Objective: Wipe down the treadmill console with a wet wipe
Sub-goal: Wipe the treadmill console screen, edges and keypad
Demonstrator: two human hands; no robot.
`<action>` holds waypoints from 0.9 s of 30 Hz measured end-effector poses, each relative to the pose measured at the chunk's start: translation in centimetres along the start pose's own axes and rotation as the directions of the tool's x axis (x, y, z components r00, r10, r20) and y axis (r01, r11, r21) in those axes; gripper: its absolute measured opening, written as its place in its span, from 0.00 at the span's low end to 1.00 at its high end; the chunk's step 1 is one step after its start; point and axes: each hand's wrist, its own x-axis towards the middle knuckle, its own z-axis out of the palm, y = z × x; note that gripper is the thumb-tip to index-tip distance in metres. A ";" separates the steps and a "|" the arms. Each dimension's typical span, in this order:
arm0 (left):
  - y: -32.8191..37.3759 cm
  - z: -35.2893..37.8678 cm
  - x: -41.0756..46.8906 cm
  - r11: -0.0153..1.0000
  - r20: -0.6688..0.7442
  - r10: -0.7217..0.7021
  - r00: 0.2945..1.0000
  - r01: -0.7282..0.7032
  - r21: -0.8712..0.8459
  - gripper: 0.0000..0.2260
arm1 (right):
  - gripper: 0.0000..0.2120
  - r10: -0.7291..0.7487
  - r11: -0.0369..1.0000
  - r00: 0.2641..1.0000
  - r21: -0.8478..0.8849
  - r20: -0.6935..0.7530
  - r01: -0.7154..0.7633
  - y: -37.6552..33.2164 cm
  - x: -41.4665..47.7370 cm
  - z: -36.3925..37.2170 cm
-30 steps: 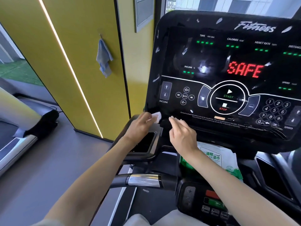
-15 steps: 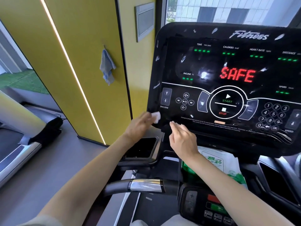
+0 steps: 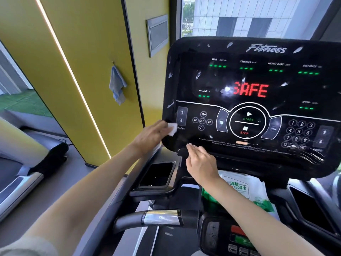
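The black treadmill console [image 3: 258,52] fills the upper right, its display showing red "SAFE" and white smears scattered over the glossy face. My left hand [image 3: 149,137] holds a small white wet wipe [image 3: 172,128] against the console's lower left corner, beside the INCLINE buttons. My right hand [image 3: 201,163] rests with fingers together on the console's bottom edge, just right of the left hand, holding nothing. A green and white wet wipe pack [image 3: 245,193] lies on the shelf under the console, partly hidden by my right forearm.
A cup holder recess [image 3: 156,174] sits below my left hand. A chrome and black handlebar [image 3: 160,217] crosses the lower middle, next to a small control pad [image 3: 238,239]. A yellow wall panel with a hanging blue cloth [image 3: 117,85] stands left. Another treadmill [image 3: 22,174] is far left.
My left hand with the wipe has slid slightly up the console's lower left corner toward the INCLINE buttons. The view has tilted down a little; my right hand stays on the bottom edge.
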 end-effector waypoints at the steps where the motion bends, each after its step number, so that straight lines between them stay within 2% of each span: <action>1: -0.4 -0.1 0.3 0.994 -0.040 -0.099 0.994 0.098 -0.045 0.23 | 0.18 0.001 1.000 1.000 0.001 0.007 -0.001 -0.1 0.0 -0.1; 2: -0.4 -0.3 0.7 0.986 -0.070 -0.155 0.985 0.150 -0.074 0.22 | 0.18 0.003 1.000 1.000 -0.001 0.010 -0.003 -0.1 0.0 -0.1; 3: -0.1 -0.6 1.0 0.989 -0.076 -0.139 0.987 0.134 -0.064 0.21 | 0.18 0.004 1.000 1.000 -0.004 0.011 -0.004 -0.1 0.0 -0.1; 5: 0.4 -0.7 1.4 1.000 -0.029 -0.010 1.000 0.010 0.003 0.20 | 0.18 -0.008 1.000 1.000 -0.015 -0.001 0.008 -0.1 -0.1 0.0; 6: 0.5 -0.8 1.6 1.000 -0.029 -0.022 0.999 0.022 -0.006 0.19 | 0.18 -0.015 1.000 1.000 -0.018 -0.012 0.015 0.0 -0.2 0.0; 8: 0.5 -0.8 2.2 0.981 -0.093 -0.183 0.979 0.175 -0.083 0.17 | 0.19 -0.023 1.000 1.000 -0.018 -0.021 0.023 0.0 -0.1 0.0; 9: 0.5 -0.7 2.4 0.973 -0.134 -0.220 0.966 0.207 -0.106 0.17 | 0.19 -0.023 1.000 0.999 -0.019 -0.023 0.023 0.0 0.0 0.0; 12: 0.7 -0.3 2.7 0.991 -0.116 -0.125 0.985 0.118 -0.060 0.18 | 0.18 -0.032 0.999 0.999 -0.029 -0.036 0.031 0.1 -0.1 0.1; 15: 0.6 -0.1 2.4 0.964 -0.145 -0.242 0.959 0.221 -0.147 0.14 | 0.18 -0.035 0.999 0.999 -0.026 -0.017 0.035 0.3 -0.2 0.3; 18: 0.4 -0.6 2.9 0.982 -0.083 -0.170 0.982 0.161 -0.097 0.18 | 0.18 -0.057 0.998 0.998 0.004 0.005 0.057 0.4 0.0 -0.1; 22: -0.2 -1.8 4.0 0.919 -0.165 -0.372 0.913 0.337 -0.207 0.13 | 0.21 -0.122 0.992 0.992 -0.036 -0.016 0.121 1.5 2.9 -1.6; 25: 0.2 -2.4 3.8 0.968 -0.073 -0.230 0.970 0.221 -0.119 0.14 | 0.24 -0.111 0.989 0.992 -0.107 -0.052 0.105 2.1 6.4 -3.5; 27: -0.7 -2.9 4.2 0.961 -0.082 -0.259 0.962 0.249 -0.118 0.15 | 0.27 -0.078 0.985 0.996 -0.157 -0.044 0.070 2.7 8.3 -4.4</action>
